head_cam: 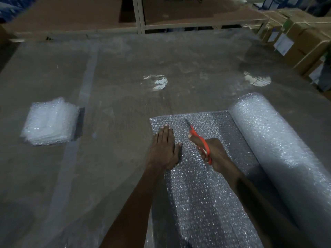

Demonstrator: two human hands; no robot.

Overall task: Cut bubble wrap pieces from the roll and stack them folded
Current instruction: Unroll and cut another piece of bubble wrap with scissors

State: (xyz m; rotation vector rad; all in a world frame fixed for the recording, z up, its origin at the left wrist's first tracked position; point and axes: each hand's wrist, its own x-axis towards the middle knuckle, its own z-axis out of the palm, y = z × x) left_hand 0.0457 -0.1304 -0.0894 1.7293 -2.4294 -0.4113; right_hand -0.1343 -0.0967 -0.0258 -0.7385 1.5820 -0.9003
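Here left hand (163, 147) lies flat on sheet (197, 185); right hand (213, 154) grips scissors (198, 140); roll (279, 145) right, stack (50, 122) left.

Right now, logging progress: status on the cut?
Left hand flat on unrolled sheet. Right hand holds scissors, cutting. Folded stack waiting left. Nothing blocking.

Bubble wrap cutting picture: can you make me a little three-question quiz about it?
1. True or false: the left hand lies flat on the unrolled sheet.
2. What colour are the handles of the scissors that the right hand holds?
3. Where is the stack of cut pieces? A) left of the hands B) on top of the roll C) under the sheet

Key: 1 true; 2 orange-red; 3 A
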